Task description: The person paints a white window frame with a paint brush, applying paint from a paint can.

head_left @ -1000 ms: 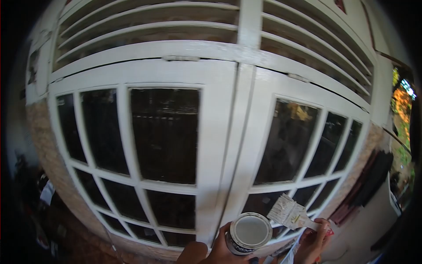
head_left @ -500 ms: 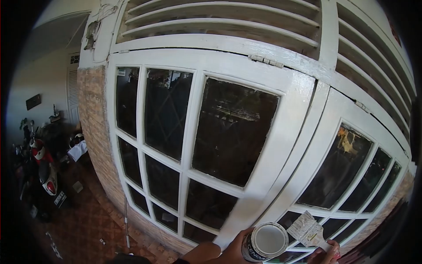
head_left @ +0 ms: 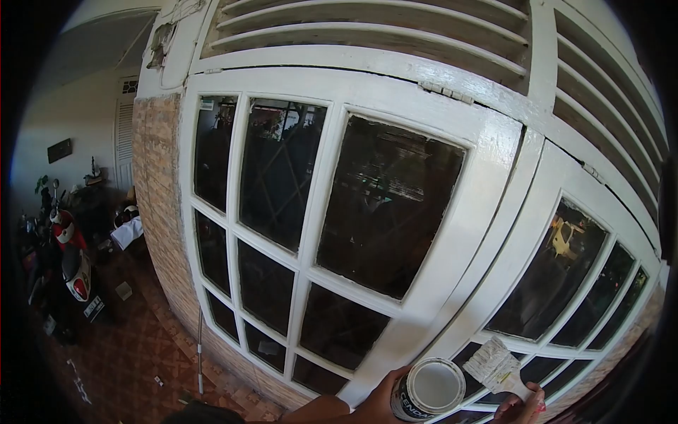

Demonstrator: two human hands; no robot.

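At the bottom of the view my left hand (head_left: 379, 400) is wrapped round an open paint can (head_left: 429, 390) with a dark label and pale paint inside. Just right of it, my right hand (head_left: 524, 408) grips the handle of a wide paintbrush (head_left: 494, 367), its bristles coated white and pointing up and left. The bristles are close to the can's rim, apart from it. Behind both stands a white-painted window frame (head_left: 353, 288) with dark glass panes, some with paint smears at their edges.
White louvres (head_left: 381, 35) run above the window, and hinges (head_left: 446, 92) sit along its top edge. A brick-patterned wall strip (head_left: 157, 162) borders it at left. Farther left, a red and white motorcycle (head_left: 74, 261) stands on a tiled floor (head_left: 134, 353). A thin pole (head_left: 200, 360) leans below the window.
The view has shifted slightly, so the window appears a little farther right and higher. Both hands keep their hold on the can and the brush, almost unmoved in the view.
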